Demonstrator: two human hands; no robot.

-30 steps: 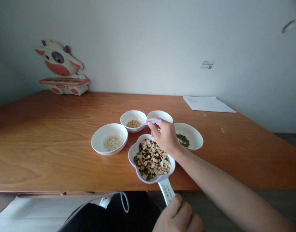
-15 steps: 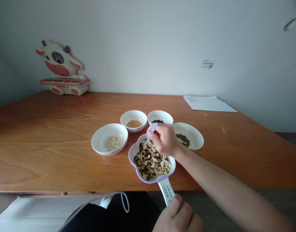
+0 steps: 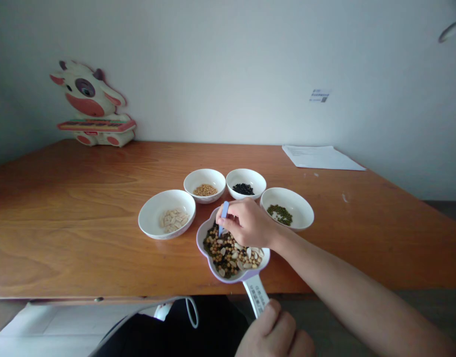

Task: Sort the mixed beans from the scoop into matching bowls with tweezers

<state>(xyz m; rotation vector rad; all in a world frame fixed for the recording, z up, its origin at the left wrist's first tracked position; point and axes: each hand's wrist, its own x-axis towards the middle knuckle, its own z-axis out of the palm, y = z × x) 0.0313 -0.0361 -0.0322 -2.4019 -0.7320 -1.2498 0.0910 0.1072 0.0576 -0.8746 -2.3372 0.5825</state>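
Note:
My left hand [image 3: 278,329] is closed around the white handle of a flower-shaped pan [image 3: 209,265] with a lilac outside. Mixed soybeans, black beans, green beans and pale flat peanut halves [image 3: 237,260] fill the pan. Over its far side, my right hand [image 3: 250,223] pinches slim lilac tweezers [image 3: 225,210], their lower end down among the beans; whether the tips grip anything is hidden. Around the pan stand white bowls: one with pale peanut halves [image 3: 173,220], one with soybeans [image 3: 205,190], one with black beans [image 3: 243,189] and one with green beans [image 3: 280,214].
A cow-shaped toy keyboard [image 3: 94,109] stands at the back left of the wooden table [image 3: 82,208]. White paper sheets [image 3: 320,157] lie at the back right. A grey cable [image 3: 192,312] loops below the table's front edge, over my dark-clothed legs.
My right hand has moved left and slightly nearer over the pan with the tweezers, uncovering the black beans in their bowl. My left hand keeps its hold on the handle.

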